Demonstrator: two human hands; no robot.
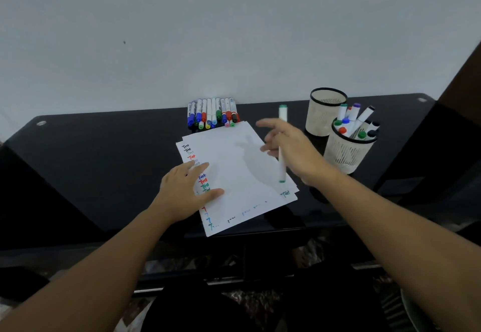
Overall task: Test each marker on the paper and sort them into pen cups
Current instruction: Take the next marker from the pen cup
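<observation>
Green marker (282, 147) grasped in my right hand (289, 147); left hand (187, 191) released, flat on paper (242, 173). I'd drop it upright into the near cup (348, 154).

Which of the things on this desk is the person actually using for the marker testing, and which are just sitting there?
In use:
- green marker in the right hand
- paper, pressed flat by the left hand
- row of markers by the wall
- near pen cup holding markers
- far pen cup, which looks empty

Just there:
- black desk
- wall

Left hand (186, 191) flat, fingers spread; right hand (289, 147) raised, fingers loosely curled.
</observation>
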